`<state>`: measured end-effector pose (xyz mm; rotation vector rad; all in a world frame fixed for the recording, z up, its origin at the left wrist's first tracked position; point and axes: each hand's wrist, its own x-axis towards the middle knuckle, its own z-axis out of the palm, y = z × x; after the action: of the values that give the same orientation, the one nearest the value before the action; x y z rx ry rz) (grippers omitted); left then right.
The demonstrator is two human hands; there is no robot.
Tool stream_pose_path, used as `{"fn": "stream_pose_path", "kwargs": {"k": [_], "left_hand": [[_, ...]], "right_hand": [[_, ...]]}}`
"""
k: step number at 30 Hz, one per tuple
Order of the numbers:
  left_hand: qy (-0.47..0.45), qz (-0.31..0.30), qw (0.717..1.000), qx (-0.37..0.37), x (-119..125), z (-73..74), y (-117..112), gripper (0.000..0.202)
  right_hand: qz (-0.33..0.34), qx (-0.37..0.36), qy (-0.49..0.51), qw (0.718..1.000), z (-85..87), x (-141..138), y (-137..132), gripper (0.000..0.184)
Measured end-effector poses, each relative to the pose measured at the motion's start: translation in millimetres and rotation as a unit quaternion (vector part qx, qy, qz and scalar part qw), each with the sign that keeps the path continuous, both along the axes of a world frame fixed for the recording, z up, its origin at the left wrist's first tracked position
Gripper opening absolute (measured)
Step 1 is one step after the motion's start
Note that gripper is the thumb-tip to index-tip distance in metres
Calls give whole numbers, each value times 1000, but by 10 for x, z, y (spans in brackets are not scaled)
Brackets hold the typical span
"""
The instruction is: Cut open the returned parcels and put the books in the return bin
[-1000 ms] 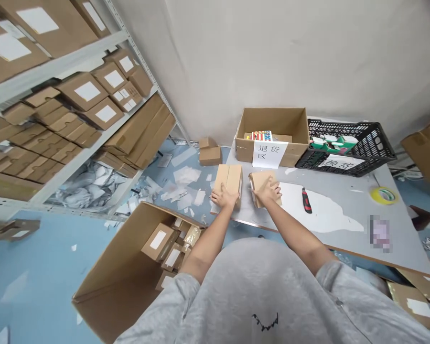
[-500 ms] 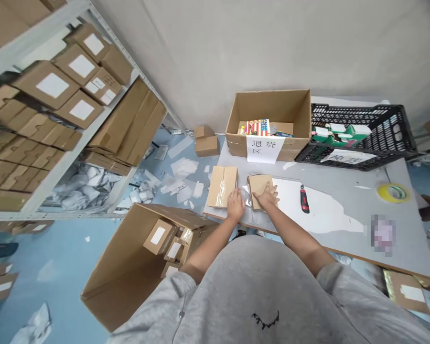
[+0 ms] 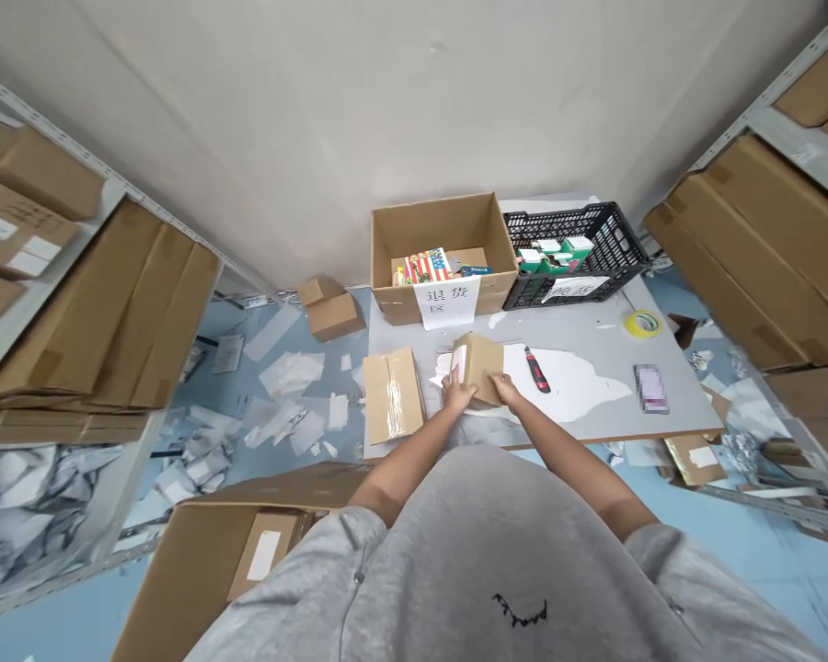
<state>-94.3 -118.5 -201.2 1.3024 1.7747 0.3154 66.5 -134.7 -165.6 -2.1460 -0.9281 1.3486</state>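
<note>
A small brown cardboard box (image 3: 479, 361) stands tilted on its edge on the grey table (image 3: 593, 423). My left hand (image 3: 455, 396) grips its near left side, where a white label shows. My right hand (image 3: 503, 391) holds its near right corner. A taped flat carton (image 3: 391, 393) lies on the table just left of my left hand, untouched. A red-and-black utility knife (image 3: 536, 369) rests on white paper just right of the box.
At the table's back stand an open labelled carton (image 3: 442, 287) with printed packs and a black crate (image 3: 597, 241). A yellow tape roll (image 3: 643, 323) lies right. Shelves of cartons flank both sides. An open carton (image 3: 200, 570) of small boxes stands on the littered blue floor.
My left hand left the taped carton and joined my right on the small box, which went from lying flat to tilted up on edge. The view swung right.
</note>
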Motion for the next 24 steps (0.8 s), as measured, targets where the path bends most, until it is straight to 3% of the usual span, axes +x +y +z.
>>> {"fn": "stream_pose_path", "kwargs": {"k": [3, 5, 10, 13, 16, 19, 21, 24], "left_hand": [[0, -82, 997, 10, -7, 129, 220, 95], [24, -123, 992, 23, -18, 189, 356, 103], [107, -286, 938, 160, -35, 202, 500, 120], [137, -335, 916, 172, -18, 157, 495, 117], [186, -340, 911, 141, 70, 102, 486, 118], [248, -296, 918, 95, 218, 49, 471, 115], [268, -259, 925, 74, 304, 21, 446, 112], [248, -227, 939, 78, 340, -2, 384, 109]], "right_hand": [[-1, -28, 84, 996, -32, 191, -20, 62], [33, -8, 76, 997, -99, 334, 4, 60], [59, 44, -113, 991, -339, 780, 184, 56], [69, 11, -193, 979, -517, 1106, 261, 60], [106, -56, -210, 970, -719, 1387, 285, 64], [127, -83, -220, 964, -894, 1546, 294, 67], [113, -47, -239, 963, -963, 1570, 323, 64], [107, 90, -191, 972, -976, 1476, 434, 55]]}}
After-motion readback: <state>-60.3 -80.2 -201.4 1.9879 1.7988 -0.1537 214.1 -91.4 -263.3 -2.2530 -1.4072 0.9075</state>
